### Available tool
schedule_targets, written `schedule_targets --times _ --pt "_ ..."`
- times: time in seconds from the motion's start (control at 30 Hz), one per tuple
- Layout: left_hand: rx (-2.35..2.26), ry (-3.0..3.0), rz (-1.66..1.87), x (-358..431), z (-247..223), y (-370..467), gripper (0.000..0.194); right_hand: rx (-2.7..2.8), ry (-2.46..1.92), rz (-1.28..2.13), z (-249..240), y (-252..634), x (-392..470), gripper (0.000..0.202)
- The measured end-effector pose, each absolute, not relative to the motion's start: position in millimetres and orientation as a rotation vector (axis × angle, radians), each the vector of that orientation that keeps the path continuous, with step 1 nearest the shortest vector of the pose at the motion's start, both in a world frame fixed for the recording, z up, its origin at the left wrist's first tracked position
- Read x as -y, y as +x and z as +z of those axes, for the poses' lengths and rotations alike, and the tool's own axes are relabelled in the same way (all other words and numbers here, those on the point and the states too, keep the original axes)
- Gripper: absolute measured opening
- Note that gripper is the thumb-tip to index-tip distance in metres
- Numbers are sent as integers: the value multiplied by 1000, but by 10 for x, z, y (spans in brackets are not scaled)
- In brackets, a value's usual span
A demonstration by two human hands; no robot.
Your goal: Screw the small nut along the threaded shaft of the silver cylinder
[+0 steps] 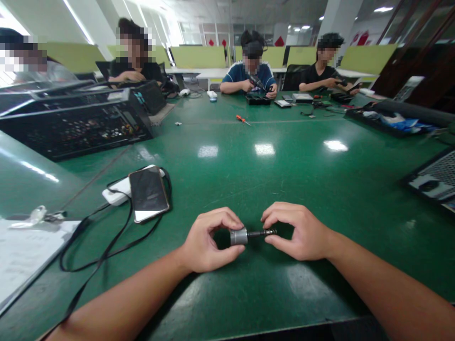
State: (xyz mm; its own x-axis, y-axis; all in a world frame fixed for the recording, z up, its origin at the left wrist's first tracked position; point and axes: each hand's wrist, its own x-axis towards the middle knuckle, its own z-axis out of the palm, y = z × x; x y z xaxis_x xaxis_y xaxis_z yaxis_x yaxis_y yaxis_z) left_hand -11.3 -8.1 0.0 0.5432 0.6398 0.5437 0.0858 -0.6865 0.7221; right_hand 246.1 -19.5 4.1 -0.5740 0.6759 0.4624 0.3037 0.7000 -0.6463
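A small silver metal cylinder with a thin dark shaft lies level between my hands, just over the green table. My left hand is closed around the cylinder, index finger above and thumb below. At the other end, my right hand pinches near the shaft's ringed tip between thumb and fingers. The exact contact of the right fingertips is hard to make out.
A phone rests on a white power strip with a black cord. A clipboard lies left. An open computer case, a screwdriver and a mesh panel are farther off. Several people sit across the table.
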Motion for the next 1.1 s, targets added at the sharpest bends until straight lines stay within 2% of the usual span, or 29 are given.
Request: schedule_targets --times 1.1 --pt "-616 2097 1155 42 0 -164 22 2196 -748 622 41 2553 120 12"
